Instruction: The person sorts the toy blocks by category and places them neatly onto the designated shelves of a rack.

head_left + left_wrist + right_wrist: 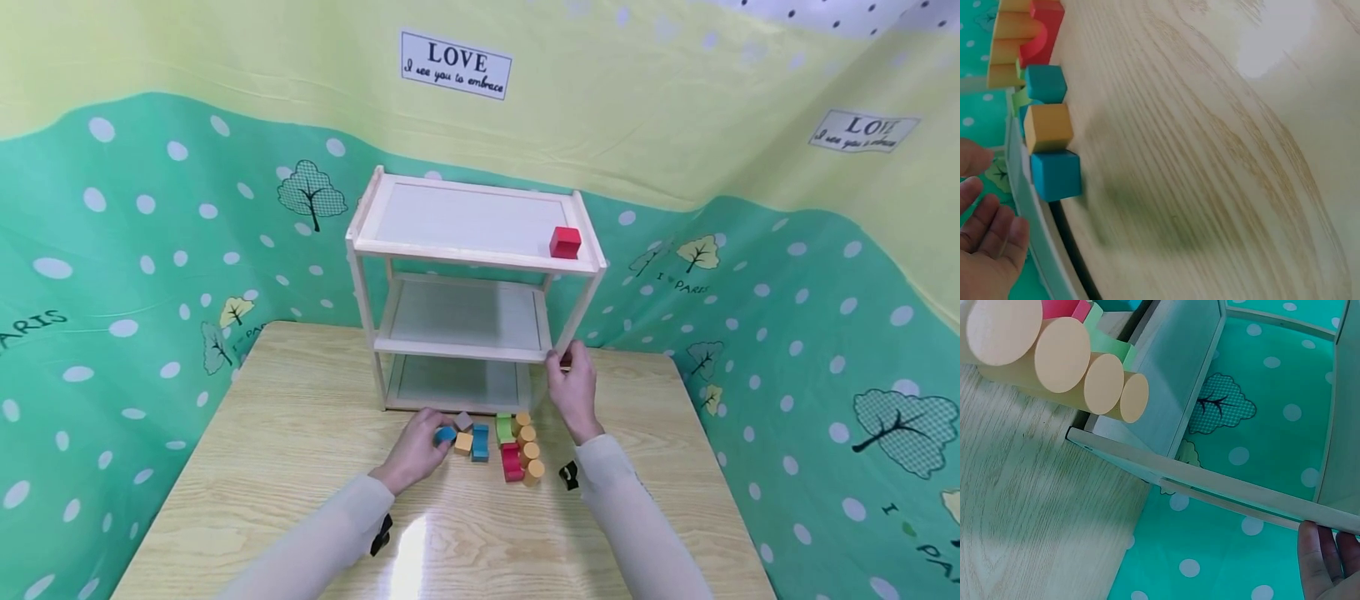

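Observation:
My left hand hovers over the tabletop beside a blue block, its fingers loosely bent. In the left wrist view, a gap shows between the fingers and the blue block. My right hand grips the right front post of a three-tier white wooden shelf, near the middle tier. Seen from the right wrist, its fingers lie against the post; the thumb is hidden there. An orange cube, a grey block and a blue notched block sit close to my left hand.
Green and red notched blocks stand before the shelf, beside a row of several wooden cylinders. One red block rests on the top tier. Patterned cloth hangs around the wooden table.

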The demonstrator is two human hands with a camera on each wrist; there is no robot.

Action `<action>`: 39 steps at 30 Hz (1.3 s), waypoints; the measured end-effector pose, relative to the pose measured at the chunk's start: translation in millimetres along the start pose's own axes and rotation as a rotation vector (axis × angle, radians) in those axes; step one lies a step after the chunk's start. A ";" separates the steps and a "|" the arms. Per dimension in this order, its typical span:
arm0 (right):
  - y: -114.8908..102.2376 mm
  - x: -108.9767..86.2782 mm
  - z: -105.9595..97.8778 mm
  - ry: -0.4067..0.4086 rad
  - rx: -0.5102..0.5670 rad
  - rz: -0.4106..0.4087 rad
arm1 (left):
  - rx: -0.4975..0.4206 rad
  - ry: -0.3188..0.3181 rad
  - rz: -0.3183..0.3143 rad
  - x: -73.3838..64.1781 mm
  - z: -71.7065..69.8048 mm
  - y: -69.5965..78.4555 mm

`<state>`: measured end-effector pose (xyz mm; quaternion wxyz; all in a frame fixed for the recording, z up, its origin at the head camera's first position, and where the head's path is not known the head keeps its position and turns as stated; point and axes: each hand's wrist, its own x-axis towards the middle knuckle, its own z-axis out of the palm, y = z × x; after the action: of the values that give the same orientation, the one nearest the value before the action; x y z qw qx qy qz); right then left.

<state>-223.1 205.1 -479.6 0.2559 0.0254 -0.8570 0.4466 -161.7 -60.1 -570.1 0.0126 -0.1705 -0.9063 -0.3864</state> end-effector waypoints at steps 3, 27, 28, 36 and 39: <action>-0.1 0.3 0.0 0.002 0.002 -0.001 | 0.012 -0.010 -0.012 1.2 2.1 -3.4; 1.2 0.1 1.0 0.001 -0.001 -0.026 | 0.082 -0.051 -0.075 10.3 18.1 -21.6; 0.9 0.1 0.7 0.001 0.000 -0.023 | 0.082 -0.052 -0.079 10.7 18.6 -21.9; 4.4 1.4 1.9 0.044 0.001 -0.087 | 0.054 -0.049 -0.080 12.8 23.0 -25.9; 4.2 1.1 1.6 0.043 0.008 -0.086 | 0.041 -0.052 -0.085 12.9 24.1 -26.2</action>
<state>-225.9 206.6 -483.0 0.2931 0.0535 -0.8477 0.4389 -179.5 -56.1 -603.2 -0.0240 -0.1415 -0.9205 -0.3634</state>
